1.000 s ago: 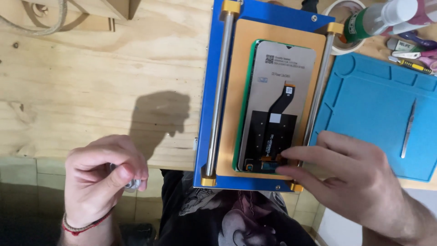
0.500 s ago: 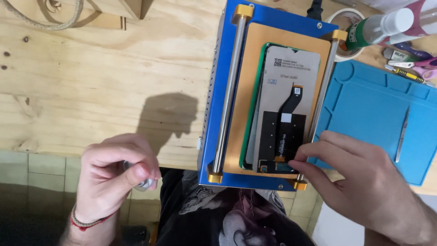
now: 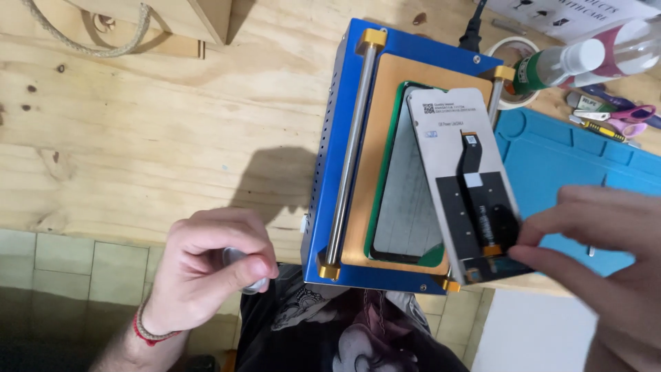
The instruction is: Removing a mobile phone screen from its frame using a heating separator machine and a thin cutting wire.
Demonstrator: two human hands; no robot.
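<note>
Two hands are at work over the bench edge, nearest to me. My left hand (image 3: 206,275) is curled shut just off the front of the table, thumb and fingertips pinched round a small silvery object (image 3: 242,267) that I cannot make out clearly; a red cord bracelet (image 3: 148,334) sits on that wrist. My right hand (image 3: 606,275) is on the other side, its fingers closed on the lower end of a phone screen panel (image 3: 461,186), which I hold by that end, tilted up and turned askew, so its back faces up with a black flex ribbon (image 3: 475,186) running down it. Under the panel lies the blue separator machine (image 3: 330,158) with its tan pad (image 3: 375,158) and a green-rimmed mat (image 3: 406,200) now showing bare beside the lifted panel; a steel rod (image 3: 348,151) runs along the machine's left side between brass end pieces. Right of the machine is a blue work mat (image 3: 558,158). Farther back, beyond the mat, lie a clear bottle with a green label (image 3: 558,65), a roll of tape (image 3: 506,48) just behind the machine's corner, and pink-handled scissors (image 3: 630,117). At the far left of the pale plywood table (image 3: 138,131) a rope handle (image 3: 89,45) loops from a wooden box (image 3: 172,17).
</note>
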